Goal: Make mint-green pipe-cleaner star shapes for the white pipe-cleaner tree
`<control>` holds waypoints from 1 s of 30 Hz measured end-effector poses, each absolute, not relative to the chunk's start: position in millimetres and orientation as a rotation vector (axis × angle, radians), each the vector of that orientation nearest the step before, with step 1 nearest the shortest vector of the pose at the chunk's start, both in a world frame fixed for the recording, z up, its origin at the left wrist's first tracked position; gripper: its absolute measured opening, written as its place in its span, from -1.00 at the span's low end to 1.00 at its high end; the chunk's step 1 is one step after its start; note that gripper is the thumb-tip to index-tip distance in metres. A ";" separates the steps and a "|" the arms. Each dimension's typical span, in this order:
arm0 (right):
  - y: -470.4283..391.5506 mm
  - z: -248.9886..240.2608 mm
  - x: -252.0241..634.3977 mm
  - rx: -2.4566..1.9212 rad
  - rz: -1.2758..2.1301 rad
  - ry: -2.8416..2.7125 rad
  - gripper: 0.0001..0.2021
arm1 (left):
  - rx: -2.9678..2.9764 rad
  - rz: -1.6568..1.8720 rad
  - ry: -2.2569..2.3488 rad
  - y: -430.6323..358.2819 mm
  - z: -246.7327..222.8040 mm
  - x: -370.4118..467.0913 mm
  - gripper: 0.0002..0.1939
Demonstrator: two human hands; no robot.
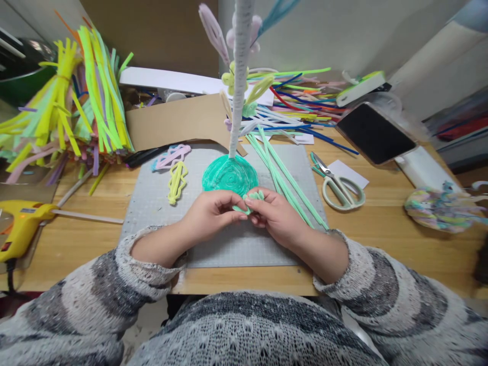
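At the far left of the wood-grained worktop [385, 239], bundled fuzzy stems [104, 96] fan out in neon yellow, green and lilac. Near left lies a smooth yellow plastic glue gun [26, 226]; the small marking on its side is illegible. On the gridded grey mat [232, 249] lie a zigzag-edged lilac piece [173, 156] and a yellow one [176, 184], both fuzzy. Right of them, a coiled green disc [213, 175] carries an upright, white-wrapped stem [239, 86]. Just nearer than the disc, the left hand [208, 213] pinches the left side of a small, fuzzy mint piece [255, 197]; the right hand [278, 216] has its fingers clamped on the right side. Farther right come straight mint stems [292, 190], pale-handled metal scissors [345, 194] and a dark-screened, rounded-corner phone [375, 133].
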State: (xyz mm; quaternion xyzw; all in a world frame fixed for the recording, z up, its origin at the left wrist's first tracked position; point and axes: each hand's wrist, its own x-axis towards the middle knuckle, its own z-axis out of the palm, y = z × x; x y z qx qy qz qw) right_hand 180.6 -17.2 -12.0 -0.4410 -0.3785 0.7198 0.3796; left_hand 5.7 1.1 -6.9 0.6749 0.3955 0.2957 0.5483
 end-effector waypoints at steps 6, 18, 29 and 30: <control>-17.3 -11.5 179.5 -1.143 1.824 -0.920 -0.71 | 1.746 0.716 0.964 1.5 -6.2 4.0 -0.90; -13.4 -12.7 183.9 -1.092 1.796 -0.932 -0.74 | 1.989 0.774 0.955 1.2 -3.6 0.3 -0.89; -14.5 -12.4 183.2 -1.065 1.860 -0.967 -0.75 | 1.295 0.774 0.847 4.5 -5.1 3.9 -0.78; -14.5 -12.8 183.2 -1.048 1.863 -0.960 -0.75 | 1.300 0.739 0.840 4.7 -4.9 3.8 -0.79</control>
